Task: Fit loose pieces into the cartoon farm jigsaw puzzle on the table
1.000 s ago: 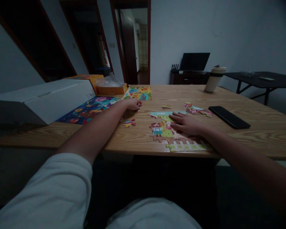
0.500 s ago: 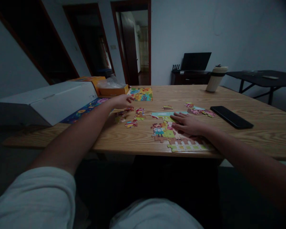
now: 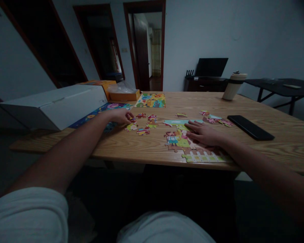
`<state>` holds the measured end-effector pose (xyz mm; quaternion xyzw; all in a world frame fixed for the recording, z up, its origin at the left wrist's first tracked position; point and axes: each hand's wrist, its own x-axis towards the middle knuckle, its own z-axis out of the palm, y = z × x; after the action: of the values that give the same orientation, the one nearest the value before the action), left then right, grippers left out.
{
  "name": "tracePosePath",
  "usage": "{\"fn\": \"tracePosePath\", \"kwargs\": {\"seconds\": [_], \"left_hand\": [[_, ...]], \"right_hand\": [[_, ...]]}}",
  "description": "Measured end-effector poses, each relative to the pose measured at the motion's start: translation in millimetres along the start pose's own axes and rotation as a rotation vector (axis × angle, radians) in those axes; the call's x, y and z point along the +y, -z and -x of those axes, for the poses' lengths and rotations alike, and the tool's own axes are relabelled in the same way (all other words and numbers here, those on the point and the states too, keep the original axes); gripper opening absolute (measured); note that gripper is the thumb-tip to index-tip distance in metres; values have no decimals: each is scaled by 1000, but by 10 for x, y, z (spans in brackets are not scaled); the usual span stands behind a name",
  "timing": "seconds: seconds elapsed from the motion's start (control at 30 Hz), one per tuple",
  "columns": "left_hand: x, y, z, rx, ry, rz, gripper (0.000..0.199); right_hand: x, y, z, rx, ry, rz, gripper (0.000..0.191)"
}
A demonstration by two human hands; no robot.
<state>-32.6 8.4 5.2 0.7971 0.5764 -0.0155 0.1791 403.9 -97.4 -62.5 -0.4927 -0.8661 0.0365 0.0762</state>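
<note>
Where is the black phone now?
In the head view, the black phone lies on the table's right side, just right of the small pink puzzle pieces.

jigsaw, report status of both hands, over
Left hand: fingers at loose pieces, grip unclear. Right hand: flat on part-built jigsaw, covering some of it. Phone apart, to the right.

a home, with a tv (image 3: pixel 211 67) and curtained room (image 3: pixel 156 52).
</note>
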Motion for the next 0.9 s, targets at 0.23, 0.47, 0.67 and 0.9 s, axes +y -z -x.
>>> {"fn": "tracePosePath", "kwargs": {"seconds": [0.23, 0.47, 0.67, 0.9], "left_hand": [[434, -19, 250, -31, -84, -178, 58], [827, -163, 471, -210, -188, -278, 57], [817, -179, 462, -214, -185, -222, 49], [848, -211, 481, -224, -208, -240, 41]], "right_hand": [[29, -33, -9, 18, 2, -3, 72], [24, -35, -22, -6, -25, 1, 76], [116, -110, -57, 5, 23, 11, 73], [176, -168, -68, 21, 52, 35, 72]]}}
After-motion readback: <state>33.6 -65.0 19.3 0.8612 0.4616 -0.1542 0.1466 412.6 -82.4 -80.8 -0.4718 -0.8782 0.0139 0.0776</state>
